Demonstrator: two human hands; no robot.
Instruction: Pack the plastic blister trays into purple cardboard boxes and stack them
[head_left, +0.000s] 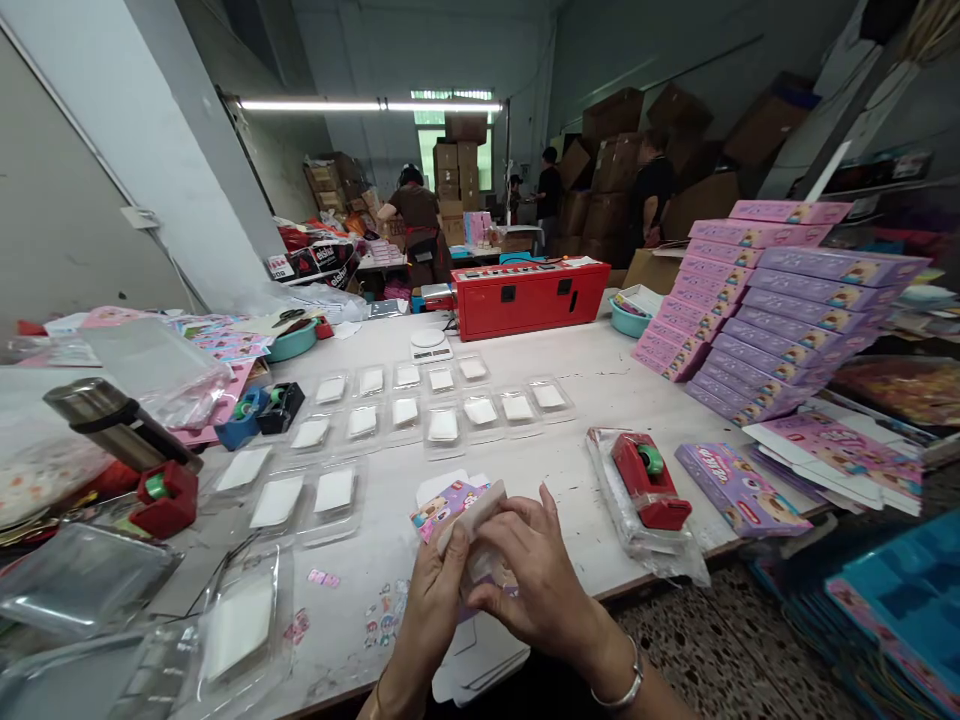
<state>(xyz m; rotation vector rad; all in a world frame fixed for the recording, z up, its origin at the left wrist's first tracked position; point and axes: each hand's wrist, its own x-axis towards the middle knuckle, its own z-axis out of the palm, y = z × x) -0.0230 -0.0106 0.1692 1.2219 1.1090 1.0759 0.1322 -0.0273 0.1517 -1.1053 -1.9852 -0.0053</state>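
My left hand [431, 590] is closed, its thumb pressing on a whitish flat piece [480, 508] held tilted up above the table's front edge. My right hand [544, 575] is bent around the right side of the same piece, with one finger raised and the thumb underneath. Something clear and shiny shows between the hands, partly hidden by the fingers. Just behind and under them lies a purple printed carton [442, 508], and white card flaps [480, 655] stick out below. Small character stickers [386, 612] lie left of my left hand.
Clear trays with white packs [277, 500] stand in rows on the left and middle. A red tape dispenser [651, 480] and a purple box [739, 490] lie right. Stacked pink and purple boxes [802, 320], a red machine [532, 298] and a small scale [431, 345] stand behind. People work farther back.
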